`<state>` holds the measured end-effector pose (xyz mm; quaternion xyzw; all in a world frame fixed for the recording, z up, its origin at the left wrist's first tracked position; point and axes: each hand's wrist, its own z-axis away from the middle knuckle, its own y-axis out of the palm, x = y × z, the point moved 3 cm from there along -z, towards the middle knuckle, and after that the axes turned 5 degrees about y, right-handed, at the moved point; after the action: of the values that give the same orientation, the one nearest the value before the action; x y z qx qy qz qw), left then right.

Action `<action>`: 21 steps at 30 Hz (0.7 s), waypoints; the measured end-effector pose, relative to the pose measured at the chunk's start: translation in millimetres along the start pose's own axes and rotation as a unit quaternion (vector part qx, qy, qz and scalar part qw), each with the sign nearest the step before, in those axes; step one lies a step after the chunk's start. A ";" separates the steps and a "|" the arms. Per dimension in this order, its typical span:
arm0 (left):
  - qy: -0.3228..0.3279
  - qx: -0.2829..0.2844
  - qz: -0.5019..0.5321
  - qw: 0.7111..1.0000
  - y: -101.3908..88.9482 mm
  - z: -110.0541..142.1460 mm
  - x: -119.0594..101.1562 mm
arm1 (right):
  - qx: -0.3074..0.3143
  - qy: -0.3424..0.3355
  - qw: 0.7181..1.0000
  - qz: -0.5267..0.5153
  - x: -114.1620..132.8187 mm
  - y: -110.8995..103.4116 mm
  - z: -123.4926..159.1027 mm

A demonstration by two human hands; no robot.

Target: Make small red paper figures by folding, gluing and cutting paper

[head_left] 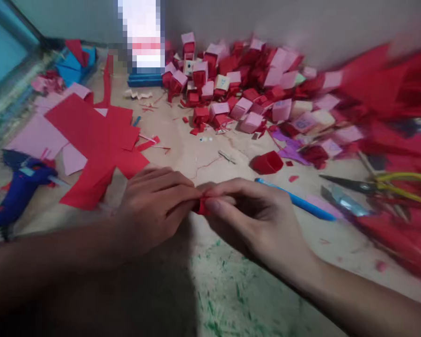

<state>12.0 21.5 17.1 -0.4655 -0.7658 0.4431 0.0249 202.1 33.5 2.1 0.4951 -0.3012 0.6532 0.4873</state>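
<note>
Red paper piece — left hand and right hand are pinching it, seemingly steadying; paper box at two o'clock.

place: paper-craft work spot against a wall; home or workshop, can't tell
surface: tan worktop, green smears toward the front
tools: blue glue gun far left, yellow-handled scissors right, blue pen lying near them
paper: red sheets overlapping pink sheets at left, cut edges
boxes: heap of small red and pink paper boxes by the wall, looks like batch handcraft
scraps: snipped bits scattered around
</note>
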 end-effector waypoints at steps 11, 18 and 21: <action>-0.008 -0.013 0.011 1.000 0.9 0.1 1.7 | 0.013 -0.009 1.000 -0.010 -1.4 5.4 -1.6; -0.007 -0.015 0.028 0.999 2.3 0.6 4.0 | 0.018 -0.011 0.999 -0.043 -3.0 5.9 0.8; -0.012 -0.014 0.029 0.999 3.3 2.3 4.2 | 0.028 -0.015 0.999 -0.024 -1.2 7.2 -0.1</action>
<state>10.8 23.6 11.9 -0.4824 -0.7583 0.4386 -0.0032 195.4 30.7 1.7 0.5255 -0.2784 0.6418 0.4842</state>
